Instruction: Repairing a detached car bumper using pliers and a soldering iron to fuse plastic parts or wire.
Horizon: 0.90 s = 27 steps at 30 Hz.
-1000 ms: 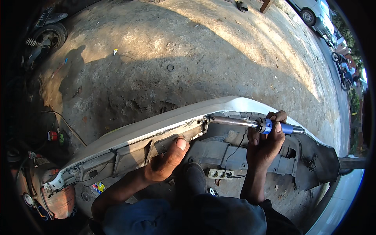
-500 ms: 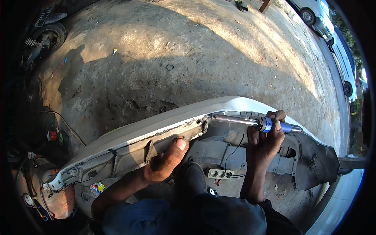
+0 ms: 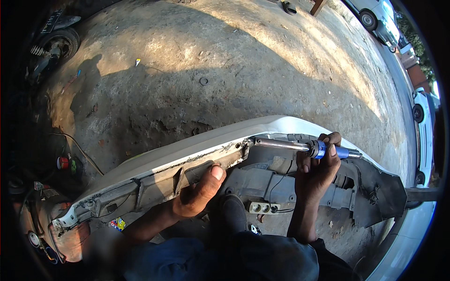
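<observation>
A white car bumper (image 3: 211, 136) lies across in front of me with its grey ribbed inner side turned toward me. My left hand (image 3: 200, 189) is closed on its near edge, thumb on top and fingers hidden underneath. Over the bumper's right half, my right hand (image 3: 318, 161) grips a blue-handled tool (image 3: 283, 144) with a long silver shaft. The shaft points left, and its tip meets or nearly meets the dark, rough end of the inner ledge (image 3: 244, 149). Whether the tip touches there I cannot tell.
A white socket strip (image 3: 264, 207) with a black cord lies beneath the bumper, right of my shoe (image 3: 233, 213). An orange tank with a gauge (image 3: 70, 241) stands at the lower left. A motorcycle wheel (image 3: 60, 44) is at the far left; a white car body (image 3: 412, 243) is at the lower right.
My hands, the tool and the bumper hold nearly the same place. On the road at the far right, a white car has moved toward the lower part of the view.
</observation>
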{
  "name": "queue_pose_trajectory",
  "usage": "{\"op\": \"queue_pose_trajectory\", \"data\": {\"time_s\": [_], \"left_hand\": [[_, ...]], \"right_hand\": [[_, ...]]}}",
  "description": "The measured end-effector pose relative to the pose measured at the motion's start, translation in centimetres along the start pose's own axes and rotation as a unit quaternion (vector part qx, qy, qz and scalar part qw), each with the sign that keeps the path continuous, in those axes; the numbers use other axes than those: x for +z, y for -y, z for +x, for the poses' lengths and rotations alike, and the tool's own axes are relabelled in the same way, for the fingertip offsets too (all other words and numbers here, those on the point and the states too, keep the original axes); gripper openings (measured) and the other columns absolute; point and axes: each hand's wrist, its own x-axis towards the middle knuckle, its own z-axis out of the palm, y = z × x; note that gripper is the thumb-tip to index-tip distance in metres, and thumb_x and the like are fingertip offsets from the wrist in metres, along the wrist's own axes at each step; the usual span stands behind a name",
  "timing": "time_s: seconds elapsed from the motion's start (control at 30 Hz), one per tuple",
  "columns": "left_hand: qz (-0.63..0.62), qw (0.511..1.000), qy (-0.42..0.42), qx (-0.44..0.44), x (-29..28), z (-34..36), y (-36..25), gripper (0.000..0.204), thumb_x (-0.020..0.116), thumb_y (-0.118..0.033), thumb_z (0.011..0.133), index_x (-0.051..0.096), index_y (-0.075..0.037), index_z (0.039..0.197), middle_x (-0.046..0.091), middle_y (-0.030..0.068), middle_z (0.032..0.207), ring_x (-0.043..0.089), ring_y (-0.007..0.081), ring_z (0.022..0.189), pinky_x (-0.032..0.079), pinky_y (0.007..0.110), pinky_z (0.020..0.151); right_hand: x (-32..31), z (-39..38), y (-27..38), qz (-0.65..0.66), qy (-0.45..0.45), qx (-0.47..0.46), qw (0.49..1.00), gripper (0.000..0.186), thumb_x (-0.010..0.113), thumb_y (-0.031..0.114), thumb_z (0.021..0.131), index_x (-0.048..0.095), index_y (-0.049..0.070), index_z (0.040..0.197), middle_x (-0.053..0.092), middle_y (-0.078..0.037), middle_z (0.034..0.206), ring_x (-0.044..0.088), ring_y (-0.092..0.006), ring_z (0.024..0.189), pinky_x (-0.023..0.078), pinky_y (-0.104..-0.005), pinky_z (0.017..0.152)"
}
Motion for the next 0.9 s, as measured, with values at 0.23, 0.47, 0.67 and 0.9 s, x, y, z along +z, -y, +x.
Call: {"op": "queue_pose_trajectory", "data": {"time_s": [0.23, 0.47, 0.67, 0.9], "left_hand": [[0.212, 0.973, -0.076, 0.052, 0.6, -0.4, 0.1, 0.033, 0.048, -0.029, 0.1, 0.055, 0.001, 0.11, 0.049, 0.0027, 0.072, 0.044, 0.0086, 0.063, 0.039, 0.025, 0.057], [0.267, 0.961, -0.073, 0.0, 0.2, -1.3, -0.4, 0.027, 0.069, -0.015, 0.092, 0.061, 0.002, 0.111, 0.061, 0.0008, 0.091, 0.057, 0.0075, 0.085, 0.048, 0.025, 0.076], [0.235, 0.964, 0.036, -0.119, -1.6, -2.1, -1.5, 0.05, 0.059, -0.017, 0.095, 0.047, 0.003, 0.139, 0.055, 0.0031, 0.087, 0.052, 0.0072, 0.073, 0.044, 0.021, 0.061], [0.054, 0.977, 0.059, -0.195, -6.1, -7.6, 1.0, 0.055, 0.054, -0.025, 0.098, 0.04, -0.005, 0.148, 0.056, 0.0043, 0.096, 0.052, 0.0105, 0.083, 0.046, 0.027, 0.075]], "right_hand": [[-0.9, -0.5, 0.4, -0.005, -0.034, -0.004, 0.999, 0.028, 0.055, 0.033, 0.096, 0.041, 0.01, 0.098, 0.046, -0.001, 0.089, 0.037, -0.0069, 0.047, 0.029, -0.0217, 0.042], [-2.6, -1.9, 0.9, 0.052, -0.09, 0.017, 0.994, 0.023, 0.053, 0.034, 0.098, 0.046, 0.012, 0.103, 0.052, 0.002, 0.087, 0.035, -0.005, 0.046, 0.029, -0.0196, 0.042], [-9.3, -5.2, 3.7, 0.066, -0.211, 0.038, 0.975, 0.024, 0.051, 0.036, 0.1, 0.053, 0.012, 0.1, 0.047, 0.005, 0.071, 0.028, -0.0046, 0.047, 0.027, -0.021, 0.044], [-23.1, -11.2, 9.3, -0.344, -0.224, 0.227, 0.883, 0.022, 0.058, 0.033, 0.098, 0.056, 0.014, 0.088, 0.043, 0.007, 0.067, 0.037, -0.0026, 0.053, 0.031, -0.0214, 0.05]]}}
